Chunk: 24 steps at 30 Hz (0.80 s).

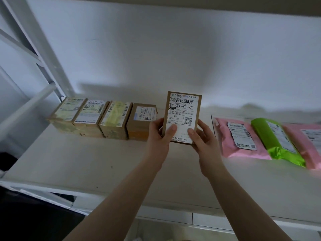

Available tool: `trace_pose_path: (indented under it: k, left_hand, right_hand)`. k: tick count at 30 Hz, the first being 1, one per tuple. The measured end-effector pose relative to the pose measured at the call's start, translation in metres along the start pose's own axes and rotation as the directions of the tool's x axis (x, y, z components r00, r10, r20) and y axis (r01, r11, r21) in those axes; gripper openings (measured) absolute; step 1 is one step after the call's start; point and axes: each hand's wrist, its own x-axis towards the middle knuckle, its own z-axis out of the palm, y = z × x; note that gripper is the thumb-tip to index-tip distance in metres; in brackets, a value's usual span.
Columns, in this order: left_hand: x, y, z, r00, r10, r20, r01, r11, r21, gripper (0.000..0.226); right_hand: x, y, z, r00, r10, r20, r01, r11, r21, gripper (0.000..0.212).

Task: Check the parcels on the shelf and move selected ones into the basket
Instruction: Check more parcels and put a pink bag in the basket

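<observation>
A small brown cardboard parcel (182, 110) with a white shipping label is held upright above the white shelf (86, 157), its label facing me. My left hand (159, 136) grips its lower left edge, thumb on the label. My right hand (201, 136) grips its lower right edge, thumb also on the label. A row of several brown box parcels (104, 117) stands at the back left of the shelf. To the right lie a pink mailer bag (241, 138), a green bag (278, 143) and another pink bag (307, 143). No basket is in view.
The white wall (156, 49) closes the back of the shelf. A slanted white rack frame (34, 49) rises at the left. The shelf's front edge (156, 211) runs below my forearms, and dark space lies at the lower left.
</observation>
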Motion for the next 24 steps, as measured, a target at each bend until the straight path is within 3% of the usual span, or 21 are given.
trace_pose_path:
  k: [4, 7, 10, 13, 16, 19, 24]
  left_hand:
    - [0.006, 0.001, -0.004, 1.0, 0.004, -0.019, -0.003, 0.997, 0.071, 0.039]
    - [0.018, 0.002, -0.014, 0.992, 0.096, -0.083, -0.062, 0.936, 0.347, 0.05]
    - [0.038, 0.003, -0.031, 0.965, 0.251, -0.081, -0.135, 0.734, 0.665, 0.06]
    - [0.061, 0.001, -0.047, 0.969, 0.237, -0.063, -0.066, 0.498, 0.865, 0.069]
    - [0.075, -0.006, -0.054, 0.989, 0.147, -0.031, -0.018, 0.319, 0.947, 0.078]
    - [0.076, -0.014, -0.057, 0.991, 0.137, 0.002, -0.031, 0.211, 0.977, 0.081]
    - [0.076, -0.02, -0.06, 0.982, 0.187, 0.012, -0.047, 0.185, 0.982, 0.081]
  right_hand:
    - [0.005, 0.002, 0.001, 0.998, 0.034, -0.046, -0.036, 0.999, -0.041, 0.037]
    - [0.015, 0.006, 0.0, 0.984, 0.118, -0.136, -0.13, 0.988, -0.082, 0.038]
    - [0.029, 0.015, 0.002, 0.962, 0.2, -0.186, -0.228, 0.963, -0.144, 0.044]
    - [0.044, 0.028, 0.007, 0.941, 0.265, -0.209, -0.307, 0.929, -0.208, 0.049]
    - [0.055, 0.039, 0.019, 0.93, 0.276, -0.241, -0.342, 0.891, -0.299, 0.054]
    - [0.06, 0.045, 0.032, 0.937, 0.248, -0.244, -0.329, 0.862, -0.385, 0.045]
    - [0.063, 0.051, 0.038, 0.939, 0.273, -0.21, -0.339, 0.834, -0.436, 0.047]
